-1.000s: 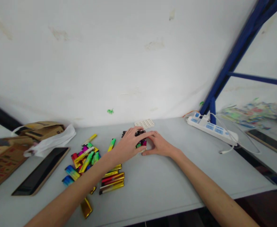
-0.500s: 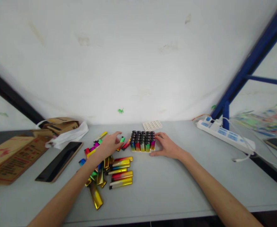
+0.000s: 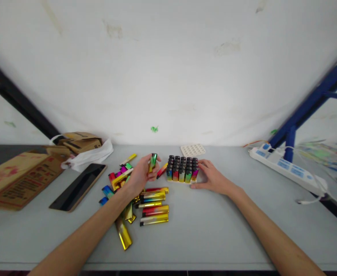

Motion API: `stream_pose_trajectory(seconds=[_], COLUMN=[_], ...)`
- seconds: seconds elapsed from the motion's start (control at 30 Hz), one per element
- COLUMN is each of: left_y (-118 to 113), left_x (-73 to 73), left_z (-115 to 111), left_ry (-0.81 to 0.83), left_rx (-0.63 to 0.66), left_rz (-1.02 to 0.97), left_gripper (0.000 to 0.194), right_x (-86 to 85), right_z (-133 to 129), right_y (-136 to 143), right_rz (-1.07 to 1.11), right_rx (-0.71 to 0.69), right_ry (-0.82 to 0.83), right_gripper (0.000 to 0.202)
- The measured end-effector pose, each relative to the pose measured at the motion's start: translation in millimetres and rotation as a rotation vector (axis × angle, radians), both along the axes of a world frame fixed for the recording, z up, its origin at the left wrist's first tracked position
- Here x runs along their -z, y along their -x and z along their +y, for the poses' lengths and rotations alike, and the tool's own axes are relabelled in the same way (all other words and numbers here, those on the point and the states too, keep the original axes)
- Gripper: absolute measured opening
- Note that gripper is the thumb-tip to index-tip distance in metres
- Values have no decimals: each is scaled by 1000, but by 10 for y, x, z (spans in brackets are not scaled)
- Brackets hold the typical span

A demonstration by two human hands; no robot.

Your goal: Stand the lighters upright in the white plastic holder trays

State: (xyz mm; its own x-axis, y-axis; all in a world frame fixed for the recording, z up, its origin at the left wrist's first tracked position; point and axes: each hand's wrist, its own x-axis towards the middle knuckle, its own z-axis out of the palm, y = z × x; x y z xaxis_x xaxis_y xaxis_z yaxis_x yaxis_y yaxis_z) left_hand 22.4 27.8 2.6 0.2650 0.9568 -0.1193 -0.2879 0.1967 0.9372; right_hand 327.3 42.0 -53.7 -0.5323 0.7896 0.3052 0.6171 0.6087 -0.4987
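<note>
My left hand (image 3: 140,173) is closed on a green and yellow lighter (image 3: 152,162), raised and tilted just left of the lighter block. Packed upright in rows, black tops up, the lighters (image 3: 182,168) of that block stand in a white tray. Thumb and fingers of my right hand (image 3: 214,179) span the block's right end, the thumb at the front corner. A red and yellow lighter (image 3: 162,171) leans or lies against the left side. Several metallic lighters (image 3: 154,219) lie in a pile under and in front of my left forearm.
Behind the block lies a white tray with holes (image 3: 193,150). To the left are a phone-like black slab (image 3: 78,188), a cardboard box (image 3: 22,178) and a white plastic bag (image 3: 90,157). A power strip (image 3: 289,168) with cables sits at right, near a blue post (image 3: 290,142).
My left hand has picked up the green and yellow lighter from the table and raised it. My right hand stays at the block's right end. The whole view has shifted slightly.
</note>
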Motion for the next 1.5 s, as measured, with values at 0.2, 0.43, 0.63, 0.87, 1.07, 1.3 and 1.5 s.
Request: stream_pose_trajectory(seconds=[0.2,0.43,0.63,0.87,1.07,1.3,1.5], left_y=[-36,-81,-68,-179,-463,-810,-833], left_x=[-6,-62,-15,-159,-416,-273,-144], left_z=[-91,-199,-171,-215,-230,30,22], left_ry=[52,38,-6,-368,-891,-1111,-1207], left_rx=[47,-28,-12,-36,71,203,150], left_rz=[-87,-44,-22,220,619,916,1096], left_gripper=[41,32,38,20,15,13,12], right_x=[-3,39,16,-5,-28,-43,-36], right_z=[-20,1,3,24,16,16,30], right_y=[-7,-25,-15,16,25,43,49], right_rz=[3,-7,0,7,31,39,26], right_rx=[13,14,-2,-19,-18,-14,-23], right_ry=[9,-9,-3,-29,-38,-56,-74], right_gripper=[79,85,81,81,80,77,77])
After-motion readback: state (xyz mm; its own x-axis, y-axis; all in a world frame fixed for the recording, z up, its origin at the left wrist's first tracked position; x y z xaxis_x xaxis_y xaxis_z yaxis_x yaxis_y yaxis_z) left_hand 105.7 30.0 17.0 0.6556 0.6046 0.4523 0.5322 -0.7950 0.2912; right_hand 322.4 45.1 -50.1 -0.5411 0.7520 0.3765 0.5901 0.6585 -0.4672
